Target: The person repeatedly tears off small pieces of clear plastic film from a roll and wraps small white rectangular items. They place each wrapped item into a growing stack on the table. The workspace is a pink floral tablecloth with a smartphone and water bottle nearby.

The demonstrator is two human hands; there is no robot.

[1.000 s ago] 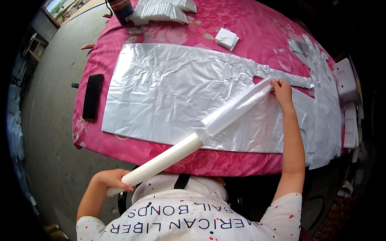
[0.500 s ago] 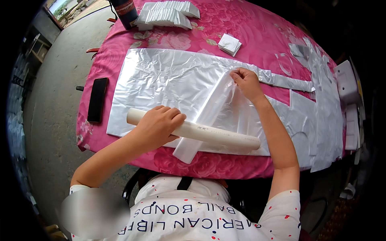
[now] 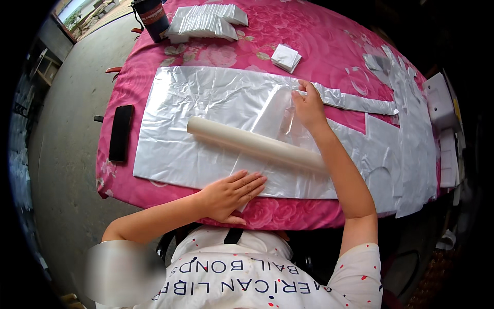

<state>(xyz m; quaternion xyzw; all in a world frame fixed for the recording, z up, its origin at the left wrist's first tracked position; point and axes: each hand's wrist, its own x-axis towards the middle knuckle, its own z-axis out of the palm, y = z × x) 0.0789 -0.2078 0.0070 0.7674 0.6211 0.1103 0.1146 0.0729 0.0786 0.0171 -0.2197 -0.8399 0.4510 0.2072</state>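
Note:
My left hand [image 3: 234, 195] lies flat, fingers stretched out, on the lower end of a folded strip of clear plastic film [image 3: 265, 116] at the table's near edge. At the strip's far end is my right hand [image 3: 310, 105], thumb and forefinger apart, touching the film. A white plastic pipe [image 3: 252, 145] lies slantwise across the strip between my hands, held by neither; its right end passes under my right forearm. Beneath everything spreads a large silvery-white plastic sheet [image 3: 180, 113], creased in places.
A pink flowered cloth [image 3: 288, 31] covers the table. Small folded white packets [image 3: 206, 20] stand in rows at the far left, beside a dark cup [image 3: 152, 19]. A small white stack [image 3: 286, 57] sits beyond the sheet. A black phone [image 3: 121, 133] lies left; plastic offcuts [image 3: 411, 134] cover the right side.
My left hand has let go of the pipe and come down flat on the near end of the strip. The pipe has shifted slightly. My right hand's pinch has loosened.

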